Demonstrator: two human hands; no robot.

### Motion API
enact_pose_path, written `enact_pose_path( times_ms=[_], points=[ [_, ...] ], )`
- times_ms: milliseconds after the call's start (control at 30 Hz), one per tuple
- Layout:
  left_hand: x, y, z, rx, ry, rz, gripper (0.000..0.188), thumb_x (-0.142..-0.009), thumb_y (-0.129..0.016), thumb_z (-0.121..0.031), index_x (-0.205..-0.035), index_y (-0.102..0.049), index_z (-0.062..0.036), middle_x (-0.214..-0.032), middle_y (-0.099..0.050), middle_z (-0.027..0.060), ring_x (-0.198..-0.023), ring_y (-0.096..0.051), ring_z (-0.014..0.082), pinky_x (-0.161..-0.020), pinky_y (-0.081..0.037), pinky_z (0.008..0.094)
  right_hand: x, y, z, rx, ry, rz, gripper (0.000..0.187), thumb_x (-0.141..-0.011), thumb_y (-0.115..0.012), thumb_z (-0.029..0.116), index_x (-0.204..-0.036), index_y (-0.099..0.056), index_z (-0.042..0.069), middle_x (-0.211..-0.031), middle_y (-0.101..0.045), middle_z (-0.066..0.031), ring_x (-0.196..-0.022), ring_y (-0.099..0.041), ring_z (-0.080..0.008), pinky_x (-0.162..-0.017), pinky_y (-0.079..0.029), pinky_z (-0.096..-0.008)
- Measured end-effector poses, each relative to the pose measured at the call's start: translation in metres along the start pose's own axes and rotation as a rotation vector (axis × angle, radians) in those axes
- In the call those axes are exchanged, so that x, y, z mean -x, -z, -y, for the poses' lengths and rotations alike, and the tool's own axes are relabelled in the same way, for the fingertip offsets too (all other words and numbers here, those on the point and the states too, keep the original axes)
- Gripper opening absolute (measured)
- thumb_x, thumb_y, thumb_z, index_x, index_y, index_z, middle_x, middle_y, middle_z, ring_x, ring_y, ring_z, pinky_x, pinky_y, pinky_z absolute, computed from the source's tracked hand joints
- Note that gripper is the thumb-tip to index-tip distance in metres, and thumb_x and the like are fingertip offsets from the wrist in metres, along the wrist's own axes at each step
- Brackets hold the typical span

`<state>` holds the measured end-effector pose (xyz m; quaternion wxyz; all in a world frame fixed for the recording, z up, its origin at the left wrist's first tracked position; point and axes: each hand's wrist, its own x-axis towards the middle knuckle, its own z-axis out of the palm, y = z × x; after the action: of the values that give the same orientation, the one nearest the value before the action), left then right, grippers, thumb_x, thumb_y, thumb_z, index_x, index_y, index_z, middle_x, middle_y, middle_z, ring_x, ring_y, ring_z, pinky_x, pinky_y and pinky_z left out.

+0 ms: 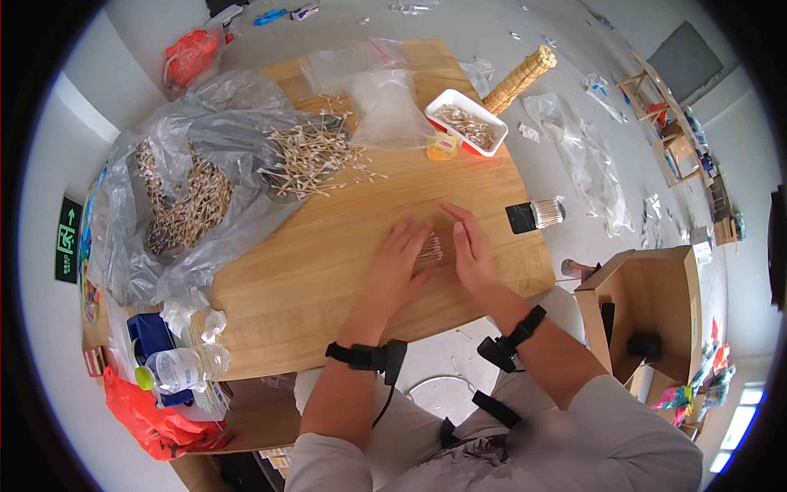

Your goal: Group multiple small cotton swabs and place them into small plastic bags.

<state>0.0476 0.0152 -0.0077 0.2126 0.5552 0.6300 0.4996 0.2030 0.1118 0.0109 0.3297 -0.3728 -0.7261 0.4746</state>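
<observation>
A small row of cotton swabs (431,248) lies on the wooden table (295,279) between my two hands. My left hand (400,261) rests along the swabs' left side, fingers stretched out and slightly blurred, partly covering them. On the other side, my right hand (473,254) stands on edge with its fingers extended and thumb raised, close to the swabs' right ends. Neither hand is closed around them. Farther left, a loose heap of cotton swabs (307,156) spills from a large clear plastic bag (254,205), which holds many more swabs.
A white-and-red tub (500,135) of swabs sits at the far right, beside a yellow packet (441,148) and clear bags (385,111). A black-ended pack of swabs (520,218) lies on the right edge. A bottle (184,367) stands left; a cardboard box (602,287) right.
</observation>
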Motion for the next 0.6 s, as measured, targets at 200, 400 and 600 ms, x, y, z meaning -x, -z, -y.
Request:
enact_pose_path(
  times_ms=[200, 400, 600],
  points=[
    [0.006, 0.004, 0.009, -0.278, -0.191, 0.181, 0.06, -0.084, -0.078, -0.006, -0.141, -0.059, -0.011, -0.137, -0.063, 0.0134, -0.134, -0.055, 0.0388, -0.12, -0.041, 0.0492, 0.002, 0.027, -0.012, 0.46, 0.332, 0.073, 0.036, -0.103, -0.055, 0.009, -0.139, -0.058, 0.004, -0.141, -0.061, -0.0164, -0.134, -0.056, -0.0357, -0.118, -0.04, -0.044],
    [0.012, -0.001, -0.007, -0.347, -0.166, 0.222, 0.062, -0.091, -0.073, -0.014, -0.149, -0.051, -0.0068, -0.15, -0.054, 0.016, -0.145, -0.045, 0.0363, -0.124, -0.032, 0.0507, 0.006, 0.04, -0.022, 0.634, 0.386, 0.115, 0.037, -0.097, -0.06, 0.009, -0.134, -0.059, 0.003, -0.143, -0.06, -0.0143, -0.138, -0.053, -0.0339, -0.121, -0.038, -0.0486],
    [0.025, -0.019, -0.008, -0.696, -0.149, 0.224, 0.072, -0.099, -0.063, -0.032, -0.156, -0.038, 0.0036, -0.165, -0.036, 0.0208, -0.156, -0.03, 0.0355, -0.128, -0.021, 0.0527, 0.005, 0.039, -0.023, 0.62, 0.408, 0.097, 0.036, -0.095, -0.06, 0.01, -0.13, -0.061, 0.002, -0.142, -0.06, -0.0129, -0.14, -0.051, -0.0315, -0.122, -0.037, -0.0455]
  ],
)
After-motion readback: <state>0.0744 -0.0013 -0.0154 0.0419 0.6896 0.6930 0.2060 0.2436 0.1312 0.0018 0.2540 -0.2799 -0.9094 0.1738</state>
